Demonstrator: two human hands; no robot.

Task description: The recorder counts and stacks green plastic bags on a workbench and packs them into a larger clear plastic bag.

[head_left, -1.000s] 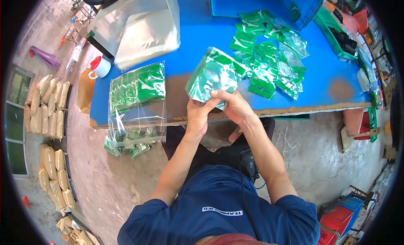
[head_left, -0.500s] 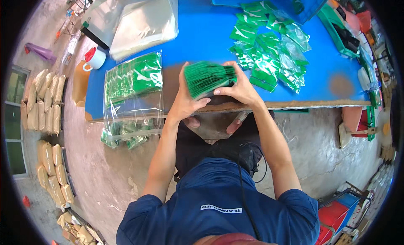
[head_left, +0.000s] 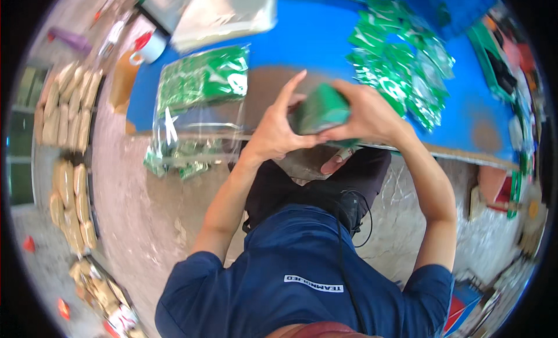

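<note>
A thick stack of green packets, smeared by motion, is held up over the table's near edge. My right hand is closed around its right side, fingers over the top and thumb along the bottom. My left hand is at the stack's left side with index finger and thumb spread wide; the thumb tip comes close to the bottom of the stack, and whether it touches cannot be made out. Left of my hands lies a large clear bag filled with rows of green packets, its mouth hanging over the table edge.
A loose heap of green packets covers the right of the blue table. Clear plastic bags and a white mug are at the far left. A blue bin stands at the far right, beside a green tray.
The stack has turned and shifted right, so its fanned edges no longer face me. My left hand has loosened, its fingers spreading. The whole view has swung slightly.
</note>
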